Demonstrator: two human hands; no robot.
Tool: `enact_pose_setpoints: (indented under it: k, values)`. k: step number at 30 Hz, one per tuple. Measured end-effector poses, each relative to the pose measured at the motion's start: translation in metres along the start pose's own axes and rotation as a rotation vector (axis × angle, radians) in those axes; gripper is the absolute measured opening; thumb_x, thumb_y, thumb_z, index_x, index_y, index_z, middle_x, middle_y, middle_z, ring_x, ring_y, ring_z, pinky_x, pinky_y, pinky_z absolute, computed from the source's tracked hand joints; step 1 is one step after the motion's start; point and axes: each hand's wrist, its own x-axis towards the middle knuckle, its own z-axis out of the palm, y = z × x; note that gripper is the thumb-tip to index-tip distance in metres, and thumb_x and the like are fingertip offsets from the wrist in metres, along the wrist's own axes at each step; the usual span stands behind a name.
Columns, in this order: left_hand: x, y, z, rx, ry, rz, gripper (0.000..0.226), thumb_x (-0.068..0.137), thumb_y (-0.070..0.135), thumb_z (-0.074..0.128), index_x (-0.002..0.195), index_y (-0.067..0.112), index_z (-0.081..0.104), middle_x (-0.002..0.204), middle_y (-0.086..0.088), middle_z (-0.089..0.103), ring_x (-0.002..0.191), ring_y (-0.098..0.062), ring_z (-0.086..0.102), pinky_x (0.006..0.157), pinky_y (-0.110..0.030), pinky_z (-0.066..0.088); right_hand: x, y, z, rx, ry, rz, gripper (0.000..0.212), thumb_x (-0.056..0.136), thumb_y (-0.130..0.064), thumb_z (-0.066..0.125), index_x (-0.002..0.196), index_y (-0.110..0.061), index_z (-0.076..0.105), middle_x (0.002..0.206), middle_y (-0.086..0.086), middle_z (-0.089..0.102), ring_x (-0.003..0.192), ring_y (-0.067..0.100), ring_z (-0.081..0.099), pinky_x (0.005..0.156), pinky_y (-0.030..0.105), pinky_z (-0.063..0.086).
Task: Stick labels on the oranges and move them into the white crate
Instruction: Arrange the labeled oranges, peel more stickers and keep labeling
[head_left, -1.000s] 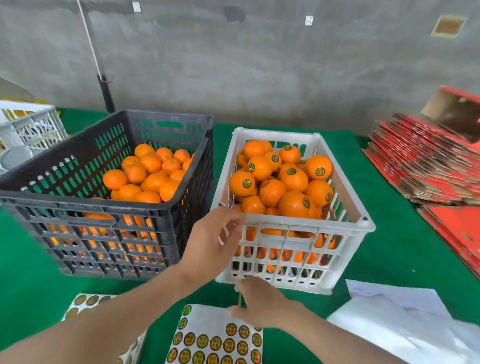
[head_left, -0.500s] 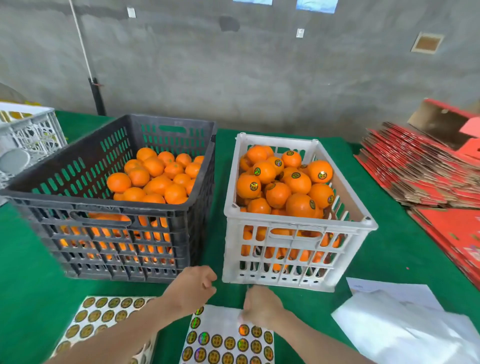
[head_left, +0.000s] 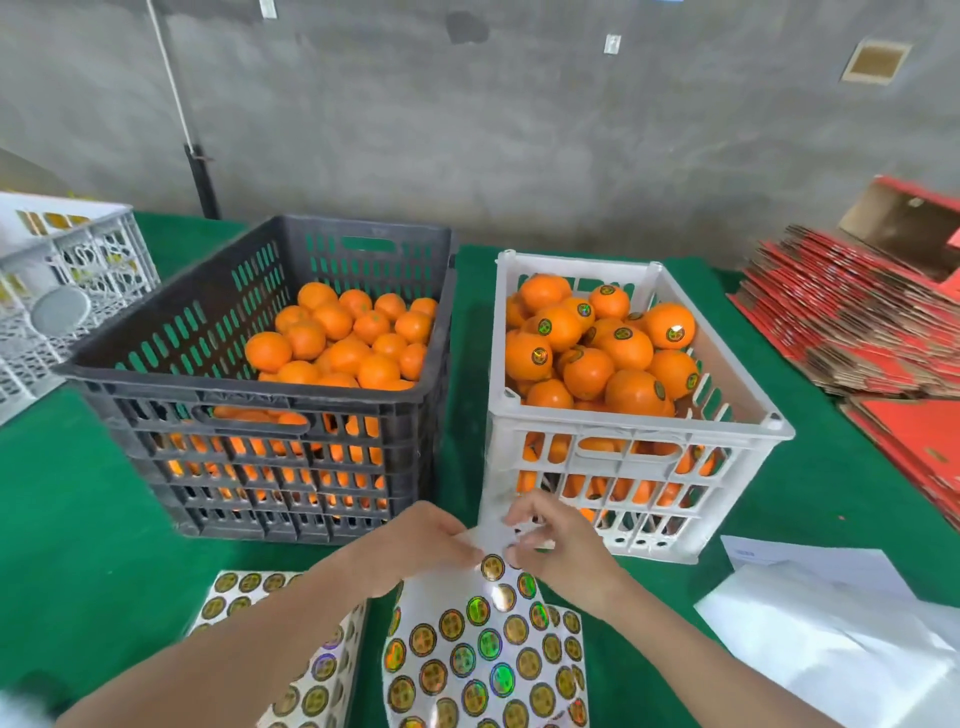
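Note:
A black crate (head_left: 156, 384) at the left holds unlabelled oranges (head_left: 343, 338). To its right, the white crate (head_left: 634, 415) is piled with oranges (head_left: 587, 338) that carry round gold stickers. In front of the crates, a label sheet (head_left: 467, 649) with several shiny round labels is lifted at its far edge. My left hand (head_left: 415, 545) pinches that edge from the left. My right hand (head_left: 561, 545) grips the same edge from the right, fingers on the sheet near a label. A second label sheet (head_left: 291, 649) lies flat under my left forearm.
White paper sheets (head_left: 831, 623) lie at the lower right on the green table (head_left: 78, 519). Stacks of flattened red cardboard boxes (head_left: 857, 338) fill the right side. Another white crate (head_left: 62, 301) stands at the far left. A grey wall is behind.
My left hand came down from the white crate's front rim to the label sheet. Both hands now lift the sheet's far edge off the table.

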Motion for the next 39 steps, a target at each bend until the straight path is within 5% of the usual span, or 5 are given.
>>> enact_pose_setpoints:
  k: [18, 28, 31, 35, 39]
  values:
    - [0.000, -0.008, 0.001, -0.238, -0.090, -0.208, 0.020, 0.083, 0.011, 0.059, 0.063, 0.007, 0.056, 0.064, -0.011, 0.052, 0.062, -0.023, 0.050, 0.060, -0.026, 0.038, -0.027, 0.002, 0.053, -0.348, 0.270, -0.310, 0.014, 0.070, 0.005, 0.074, 0.064, -0.007, 0.069, 0.075, 0.004, 0.060, 0.064, 0.007, 0.050, 0.061, 0.017, 0.041]
    - [0.005, -0.029, 0.019, 0.578, -0.147, 0.215, 0.031, 0.089, 0.032, 0.057, 0.067, 0.011, 0.059, 0.065, -0.011, 0.048, 0.060, -0.022, 0.046, 0.061, -0.032, 0.036, -0.012, -0.048, 0.008, 0.037, 0.324, -0.185, 0.023, 0.081, 0.000, 0.069, 0.074, -0.022, 0.066, 0.073, -0.003, 0.062, 0.065, 0.008, 0.055, 0.061, 0.017, 0.045]
    - [-0.007, -0.016, 0.002, 0.639, 0.087, 0.411, 0.037, 0.091, 0.038, 0.057, 0.118, 0.013, 0.062, 0.106, -0.002, 0.061, 0.093, -0.013, 0.057, 0.086, -0.027, 0.047, 0.007, -0.081, 0.003, -0.002, 0.313, -0.356, 0.024, 0.087, -0.002, 0.062, 0.089, -0.026, 0.063, 0.085, -0.004, 0.066, 0.077, 0.009, 0.059, 0.068, 0.020, 0.048]
    - [-0.043, 0.022, -0.063, 0.429, 0.573, 0.946, 0.021, 0.085, 0.018, 0.054, 0.077, 0.008, 0.070, 0.069, 0.011, 0.058, 0.062, 0.008, 0.049, 0.061, -0.004, 0.037, 0.053, -0.120, 0.008, -0.064, 0.342, -0.552, 0.026, 0.091, -0.004, 0.050, 0.111, -0.017, 0.058, 0.092, -0.010, 0.060, 0.088, -0.002, 0.056, 0.075, 0.009, 0.044]
    - [-0.048, 0.042, -0.141, 0.315, 0.938, 0.737, 0.016, 0.089, 0.012, 0.054, 0.085, 0.012, 0.070, 0.072, 0.003, 0.064, 0.058, -0.007, 0.051, 0.052, -0.010, 0.040, 0.118, -0.149, 0.022, -0.153, 0.287, -0.541, 0.034, 0.094, -0.004, 0.043, 0.126, -0.013, 0.046, 0.085, -0.002, 0.058, 0.081, 0.008, 0.055, 0.073, 0.022, 0.047]
